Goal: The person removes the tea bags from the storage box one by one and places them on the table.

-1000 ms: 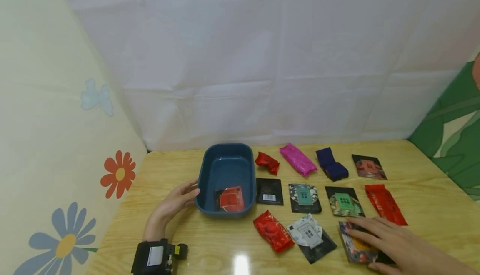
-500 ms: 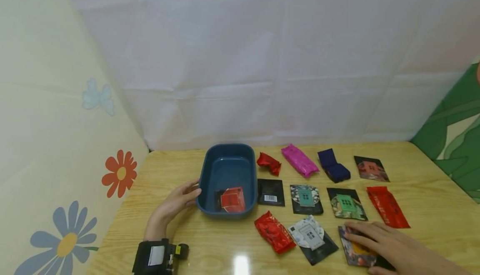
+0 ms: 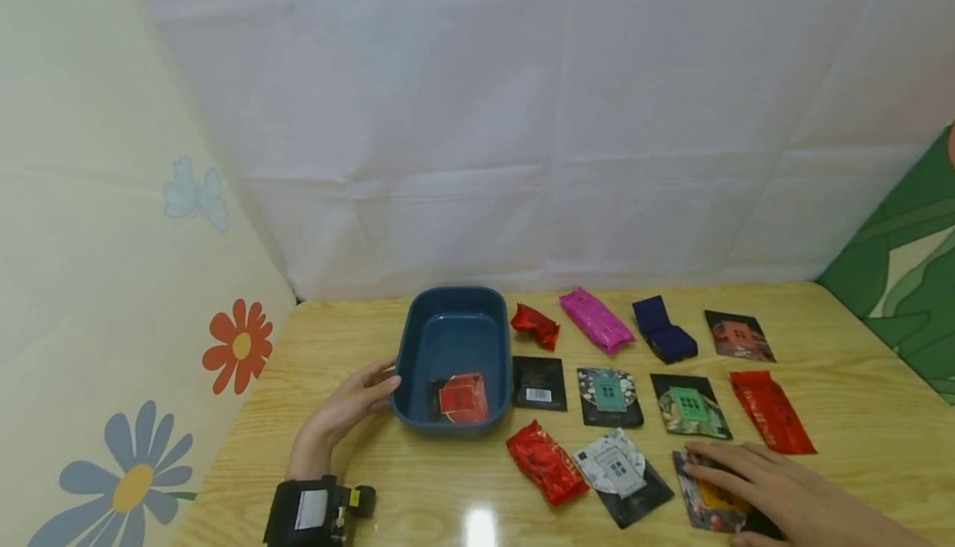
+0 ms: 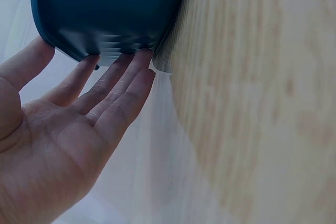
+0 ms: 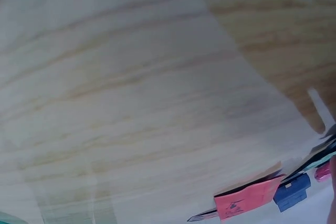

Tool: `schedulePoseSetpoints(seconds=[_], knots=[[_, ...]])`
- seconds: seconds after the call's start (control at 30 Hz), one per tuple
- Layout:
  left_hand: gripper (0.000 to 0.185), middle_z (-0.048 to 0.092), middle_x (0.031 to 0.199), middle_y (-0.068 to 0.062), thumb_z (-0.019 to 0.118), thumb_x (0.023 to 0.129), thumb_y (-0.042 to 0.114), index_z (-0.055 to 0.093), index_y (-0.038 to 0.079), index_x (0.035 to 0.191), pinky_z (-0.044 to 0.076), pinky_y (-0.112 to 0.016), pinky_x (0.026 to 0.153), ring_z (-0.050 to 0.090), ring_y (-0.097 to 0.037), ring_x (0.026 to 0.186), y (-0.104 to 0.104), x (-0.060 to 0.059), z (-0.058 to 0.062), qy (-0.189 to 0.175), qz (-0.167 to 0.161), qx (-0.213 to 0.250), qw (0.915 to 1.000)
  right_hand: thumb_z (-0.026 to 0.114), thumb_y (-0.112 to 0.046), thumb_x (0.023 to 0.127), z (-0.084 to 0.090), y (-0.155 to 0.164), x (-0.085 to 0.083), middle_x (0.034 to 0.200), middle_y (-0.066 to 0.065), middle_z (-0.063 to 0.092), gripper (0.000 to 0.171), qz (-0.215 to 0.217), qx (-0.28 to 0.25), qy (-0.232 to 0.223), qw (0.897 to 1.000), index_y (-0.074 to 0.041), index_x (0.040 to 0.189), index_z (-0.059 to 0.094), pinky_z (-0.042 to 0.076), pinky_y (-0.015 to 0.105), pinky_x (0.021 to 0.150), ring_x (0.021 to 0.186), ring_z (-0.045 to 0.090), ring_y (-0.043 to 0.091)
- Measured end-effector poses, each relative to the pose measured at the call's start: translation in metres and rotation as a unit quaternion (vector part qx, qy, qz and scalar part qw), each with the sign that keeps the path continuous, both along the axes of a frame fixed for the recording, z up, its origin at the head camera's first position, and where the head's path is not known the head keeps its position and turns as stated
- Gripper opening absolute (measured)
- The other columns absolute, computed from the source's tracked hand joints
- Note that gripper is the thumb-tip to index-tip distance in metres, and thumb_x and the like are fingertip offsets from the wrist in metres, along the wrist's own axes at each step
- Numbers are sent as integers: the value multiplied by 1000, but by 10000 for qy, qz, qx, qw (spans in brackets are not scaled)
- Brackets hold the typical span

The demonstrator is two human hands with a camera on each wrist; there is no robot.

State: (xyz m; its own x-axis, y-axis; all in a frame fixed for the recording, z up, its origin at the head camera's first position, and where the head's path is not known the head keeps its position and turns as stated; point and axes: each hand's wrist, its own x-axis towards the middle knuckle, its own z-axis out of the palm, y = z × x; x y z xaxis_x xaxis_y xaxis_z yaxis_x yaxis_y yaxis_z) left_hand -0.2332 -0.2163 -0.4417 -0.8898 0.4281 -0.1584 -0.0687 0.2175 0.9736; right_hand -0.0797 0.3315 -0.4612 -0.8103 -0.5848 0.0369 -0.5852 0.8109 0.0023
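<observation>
My left hand (image 3: 351,406) is at the left side of a deep blue plastic tub (image 3: 455,336). In the left wrist view its extended fingertips touch the tub's outer wall, and the thumb is at the rim. A flat packet with a red label (image 3: 464,398) lies inside the tub, at its near end. At the lower right, my right hand (image 3: 783,489) rests over a flat square packet with an orange label (image 3: 700,501), its fingers stretched across the top. The hand covers that packet's right part. Only a sliver of a finger (image 5: 333,187) shows in the right wrist view.
Right of the tub lie a black packet (image 3: 540,383), teal-label (image 3: 610,395) and green-label packets (image 3: 690,404), a white-label packet (image 3: 615,468), and red wrappers (image 3: 547,462). Behind them are a pink wrapper (image 3: 595,319), an open navy box (image 3: 664,331) and a dark packet (image 3: 739,336).
The head view has shifted slightly. My right hand and the orange-label packet have slid a little toward the near edge. My left hand stays at the tub.
</observation>
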Motion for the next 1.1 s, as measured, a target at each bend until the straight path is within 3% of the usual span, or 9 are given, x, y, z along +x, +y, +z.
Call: schedulePoseSetpoints(seconds=[0.13, 0.3, 0.53, 0.67, 0.73, 0.8, 0.9, 1.0, 1.1], knots=[[59, 37, 147, -35, 50, 105, 20, 26, -10, 151, 46, -45, 103, 54, -37, 124, 0, 0, 0, -7, -7, 9, 10000, 56, -69, 87, 5, -6, 0, 144, -10, 48, 67, -45, -119, -4, 9999, -40, 146, 45, 55, 53, 78, 115, 57, 24], [60, 36, 148, -35, 50, 105, 20, 26, -10, 151, 46, -45, 103, 53, -37, 124, 0, 1, 1, -11, -2, -3, 10000, 62, -68, 83, 12, -18, 0, 144, -12, 49, 67, 233, -287, 528, 9979, -40, 143, 49, 57, 44, 78, 118, 56, 17], [61, 36, 147, -35, 51, 105, 21, 25, -10, 151, 45, -45, 104, 53, -37, 124, -1, 0, 0, 1, -6, 23, 10000, 53, -64, 92, 25, -35, -4, 145, -7, 48, 66, 345, -242, -98, 9991, -38, 150, 39, 53, 55, 83, 120, 56, 28], [62, 36, 147, -35, 51, 105, 22, 25, -9, 151, 45, -44, 104, 54, -37, 124, -1, -1, 0, -3, -15, 47, 10000, 56, -62, 92, 30, -45, -13, 148, -8, 47, 69, 641, -226, 177, 9975, -34, 152, 38, 53, 52, 86, 122, 55, 26], [62, 36, 148, -35, 51, 105, 21, 25, -10, 151, 45, -44, 104, 53, -37, 124, -2, -1, -1, -8, -17, 62, 10000, 60, -60, 91, 31, -51, -19, 151, -7, 45, 71, 877, -289, 387, 9950, -32, 153, 39, 44, 42, 104, 124, 54, 24], [62, 35, 148, -35, 51, 105, 21, 25, -10, 151, 46, -44, 103, 53, -38, 125, -2, -1, -1, -1, -34, 73, 10000, 62, -59, 90, 33, -58, -26, 152, -5, 43, 73, 1157, -332, 551, 9912, -29, 152, 40, 24, 30, 117, 127, 52, 23], [62, 35, 148, -36, 52, 105, 21, 25, -10, 151, 47, -44, 102, 52, -40, 126, -2, -2, -2, 39, -72, 92, 9999, 65, -57, 89, 35, -67, -36, 153, -2, 43, 73, 1564, -421, 657, 9846, -27, 152, 41, -6, 16, 115, 129, 50, 24], [62, 35, 148, -36, 52, 105, 21, 25, -10, 151, 47, -43, 102, 52, -40, 126, -2, -2, -2, 83, -102, 100, 9999, 63, -58, 90, 37, -77, -43, 153, -3, 43, 73, 1780, -305, 695, 9811, -29, 152, 39, 14, 26, 117, 129, 50, 21], [61, 35, 148, -36, 52, 105, 20, 25, -11, 151, 47, -43, 102, 51, -41, 126, -3, -1, -3, 88, -82, 116, 9999, 62, -58, 91, 39, -88, -50, 154, -4, 41, 72, 2065, -287, 612, 9761, -29, 153, 38, 38, 39, 106, 131, 49, 21]])
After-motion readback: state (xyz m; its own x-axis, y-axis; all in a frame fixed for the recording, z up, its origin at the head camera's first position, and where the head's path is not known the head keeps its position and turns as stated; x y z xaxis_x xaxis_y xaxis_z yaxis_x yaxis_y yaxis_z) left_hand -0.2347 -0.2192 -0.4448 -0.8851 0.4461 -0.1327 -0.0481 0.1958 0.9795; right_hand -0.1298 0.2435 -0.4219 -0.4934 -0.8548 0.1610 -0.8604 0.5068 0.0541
